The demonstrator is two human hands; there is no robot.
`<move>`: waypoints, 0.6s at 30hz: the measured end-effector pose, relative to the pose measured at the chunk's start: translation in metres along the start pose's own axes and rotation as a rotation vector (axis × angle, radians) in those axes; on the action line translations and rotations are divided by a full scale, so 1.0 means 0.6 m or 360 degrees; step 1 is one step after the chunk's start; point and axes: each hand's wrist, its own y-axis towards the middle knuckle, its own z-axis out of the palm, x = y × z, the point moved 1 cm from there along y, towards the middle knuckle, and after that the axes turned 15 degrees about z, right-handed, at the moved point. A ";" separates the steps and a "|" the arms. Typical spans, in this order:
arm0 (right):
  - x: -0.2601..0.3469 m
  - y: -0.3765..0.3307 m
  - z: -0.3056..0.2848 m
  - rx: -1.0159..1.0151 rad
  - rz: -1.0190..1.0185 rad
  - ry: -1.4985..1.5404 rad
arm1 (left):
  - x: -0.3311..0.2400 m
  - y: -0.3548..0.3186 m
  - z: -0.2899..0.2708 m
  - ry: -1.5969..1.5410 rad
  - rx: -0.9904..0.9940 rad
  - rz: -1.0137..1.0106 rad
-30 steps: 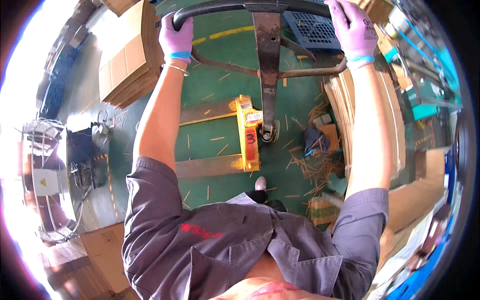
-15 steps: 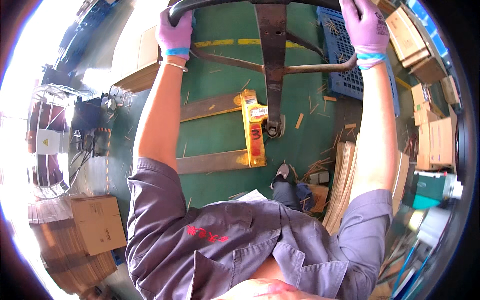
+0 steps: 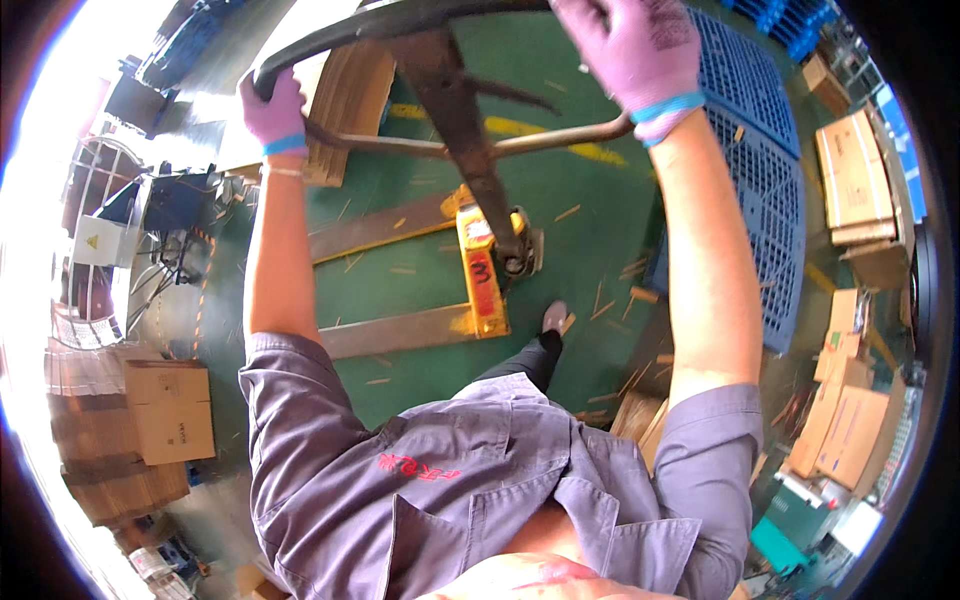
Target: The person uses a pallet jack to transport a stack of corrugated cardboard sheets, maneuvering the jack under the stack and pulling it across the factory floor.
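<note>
Both my hands wear pink gloves with blue cuffs and are closed on the pallet jack's black handle (image 3: 370, 24). My left hand (image 3: 272, 112) wraps round its left end, and my right hand (image 3: 640, 52) grips the right side at the top edge of the view. From the handle a dark steel shaft (image 3: 460, 120) slopes down to the yellow pallet jack (image 3: 484, 285). Its two forks, grey on top, point left across the green floor, with no load on them. The handle is tilted, its left end lower in the picture than its right.
Blue plastic pallets (image 3: 755, 200) lie to the right, beside my forearm. Stacked cardboard (image 3: 345, 110) stands past my left hand. A caged fan (image 3: 95, 240) and a carton (image 3: 168, 410) are at the left. More cartons (image 3: 855, 425) line the right. Wood strips litter the floor.
The handle has swung left and tilted, both hands moving with it. The pallet jack sits slightly further left in view. More of the blue pallets shows at the right.
</note>
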 end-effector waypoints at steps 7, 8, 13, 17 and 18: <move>-0.182 0.038 0.125 0.0322 0.0119 0.0471 | 0.052 0.026 0.087 0.0279 -0.0184 -0.0084; -0.184 0.052 0.130 0.0362 0.0163 0.0530 | 0.071 0.028 0.067 0.0382 -0.0188 -0.0056; -0.314 0.093 0.196 0.0858 0.0298 0.1093 | 0.109 0.053 0.116 0.0494 -0.0297 -0.0093; -0.393 0.124 0.287 0.1116 0.0273 0.1360 | 0.135 0.073 0.120 0.0671 -0.0397 0.0023; -0.420 0.142 0.309 0.1270 0.0207 0.1350 | 0.135 0.071 0.146 0.0792 -0.0478 0.0002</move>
